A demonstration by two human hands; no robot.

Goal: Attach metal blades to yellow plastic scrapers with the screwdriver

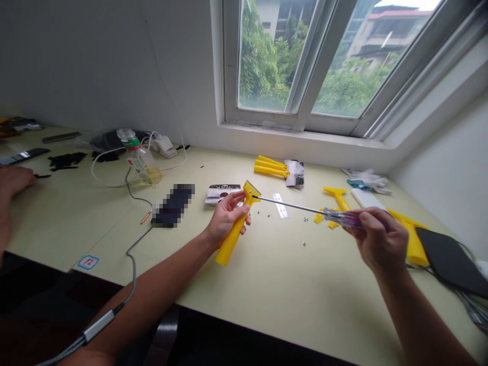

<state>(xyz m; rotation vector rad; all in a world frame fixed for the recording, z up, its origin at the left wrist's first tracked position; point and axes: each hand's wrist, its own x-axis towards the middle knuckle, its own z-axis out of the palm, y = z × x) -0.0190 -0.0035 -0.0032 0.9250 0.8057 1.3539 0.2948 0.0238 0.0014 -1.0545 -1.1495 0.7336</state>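
My left hand is closed around a yellow scraper, its blade end tilted up and its handle pointing down toward the table's front edge. In my right hand is a screwdriver with a clear and purple handle. The long shaft reaches left, and its tip meets the scraper head near the screw. Just behind the scraper lie a flat metal blade and several small screws. Loose yellow plastic pieces sit partly behind the screwdriver handle.
Other yellow scrapers lie at right, beside a black flat device. Yellow handles and a packet rest near the window. A bottle, cables and a blurred-out dark phone-like object are left. Another person's hand is at far left.
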